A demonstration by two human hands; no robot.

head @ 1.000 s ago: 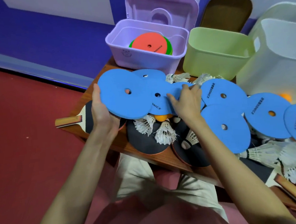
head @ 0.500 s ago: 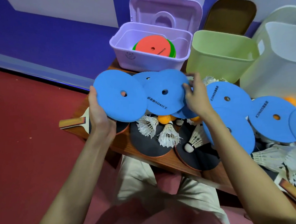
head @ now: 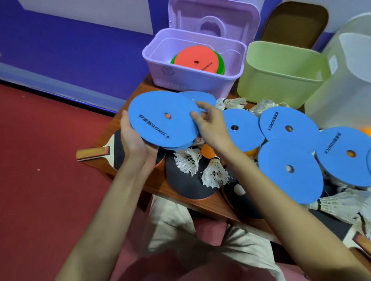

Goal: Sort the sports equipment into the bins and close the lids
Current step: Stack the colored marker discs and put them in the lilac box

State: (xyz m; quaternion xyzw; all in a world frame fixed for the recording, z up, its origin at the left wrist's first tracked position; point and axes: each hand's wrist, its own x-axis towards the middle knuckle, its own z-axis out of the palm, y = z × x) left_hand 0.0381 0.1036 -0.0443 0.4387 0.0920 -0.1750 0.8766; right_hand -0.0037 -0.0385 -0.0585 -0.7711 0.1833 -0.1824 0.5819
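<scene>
Matt foam-like blue discs (head: 162, 124), glossy plastic purple bin (head: 189, 83), varnished wooden table (head: 209, 206).

A person seen from their own head camera. Both forearms are bare to the elbow, with no sleeves, watch or rings showing on the left hand (head: 134, 141) or right hand (head: 210, 125). They wear light beige trousers (head: 171, 227) and what may be a dusty pink top (head: 189, 274), blurred at the bottom edge.

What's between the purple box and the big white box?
The green bin stands between the purple box and the white box, open, shown in the head view.
</scene>
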